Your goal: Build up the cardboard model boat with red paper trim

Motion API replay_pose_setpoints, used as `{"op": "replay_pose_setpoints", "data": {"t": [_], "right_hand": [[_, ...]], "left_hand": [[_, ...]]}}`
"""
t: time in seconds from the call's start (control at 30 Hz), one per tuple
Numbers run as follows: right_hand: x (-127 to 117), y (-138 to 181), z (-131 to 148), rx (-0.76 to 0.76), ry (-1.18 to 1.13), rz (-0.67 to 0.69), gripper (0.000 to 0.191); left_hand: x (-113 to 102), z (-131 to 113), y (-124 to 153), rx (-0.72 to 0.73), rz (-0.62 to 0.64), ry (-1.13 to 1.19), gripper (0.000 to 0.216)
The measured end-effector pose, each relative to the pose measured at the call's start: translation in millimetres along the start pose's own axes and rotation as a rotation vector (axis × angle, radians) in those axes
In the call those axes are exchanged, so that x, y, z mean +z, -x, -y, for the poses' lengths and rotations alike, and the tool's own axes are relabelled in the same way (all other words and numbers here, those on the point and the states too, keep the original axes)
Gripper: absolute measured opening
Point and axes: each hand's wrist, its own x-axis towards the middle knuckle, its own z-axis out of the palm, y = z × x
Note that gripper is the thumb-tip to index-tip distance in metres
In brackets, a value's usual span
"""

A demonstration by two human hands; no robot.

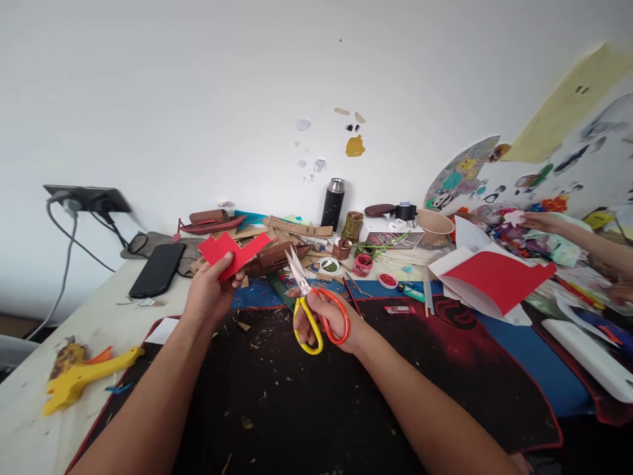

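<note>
My left hand [211, 288] pinches a piece of red corrugated card [237, 251], cut in a stepped outline, with the thumb on its face. To the right, my right hand [336, 318] has its fingers in the loops of a pair of scissors [302, 280], one handle yellow and the other orange-red. The blades point up and away and stand slightly apart, clear of the card. Both hands are raised over the near part of a black mat [297, 409]. Behind them lies a brown model boat [270, 259], partly hidden.
At left are a yellow glue gun [84, 379] and a black phone [157, 270]. A black thermos [333, 204], paint jars [363, 265] and cardboard scraps line the wall. A curled red sheet [494, 277] lies at right. Another person's hand [541, 221] holds a pink flower shape.
</note>
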Motion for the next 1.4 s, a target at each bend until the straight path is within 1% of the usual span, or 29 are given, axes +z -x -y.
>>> {"op": "replay_pose_setpoints", "data": {"t": [0.13, 0.27, 0.43, 0.53, 0.7, 0.83, 0.9, 1.03, 1.23, 1.3, 1.4], "right_hand": [[-0.2, -20.6, 8.5, 0.021, 0.027, 0.079, 0.092], [6.3, -33.1, 4.5, -0.003, 0.013, 0.155, 0.100], [14.1, -35.4, -0.8, 0.101, -0.050, 0.209, 0.106], [14.9, -33.1, 0.1, 0.110, -0.020, 0.180, 0.106], [15.9, -28.1, -2.4, 0.081, 0.170, 0.101, 0.100], [15.3, -24.7, -5.7, 0.056, 0.201, 0.062, 0.098], [13.5, -23.7, -6.8, 0.060, 0.193, 0.068, 0.099], [8.6, -24.5, -11.2, 0.075, 0.188, 0.124, 0.105], [8.4, -25.6, -16.4, 0.038, 0.162, 0.145, 0.093], [12.4, -22.9, -13.4, 0.036, 0.198, 0.111, 0.090], [19.1, -19.5, -9.1, 0.038, 0.249, 0.027, 0.074]], "left_hand": [[-0.5, -6.1, 0.5, 0.026, -0.011, 0.042, 0.036], [-2.9, -10.5, -0.9, 0.048, -0.031, 0.065, 0.042], [-0.6, -11.3, 0.6, 0.073, -0.043, 0.044, 0.042], [3.9, -10.6, 4.6, 0.108, -0.050, 0.005, 0.040], [11.9, -8.1, 11.4, 0.148, -0.055, -0.072, 0.039], [15.8, -6.2, 13.7, 0.152, -0.051, -0.103, 0.039], [17.0, -5.8, 14.5, 0.146, -0.049, -0.113, 0.039], [18.5, -6.1, 16.0, 0.142, -0.053, -0.121, 0.040], [21.2, -5.4, 17.8, 0.146, -0.048, -0.138, 0.040], [22.0, -4.2, 18.5, 0.141, -0.041, -0.150, 0.040], [22.8, -0.9, 20.3, 0.135, -0.023, -0.173, 0.038]]}}
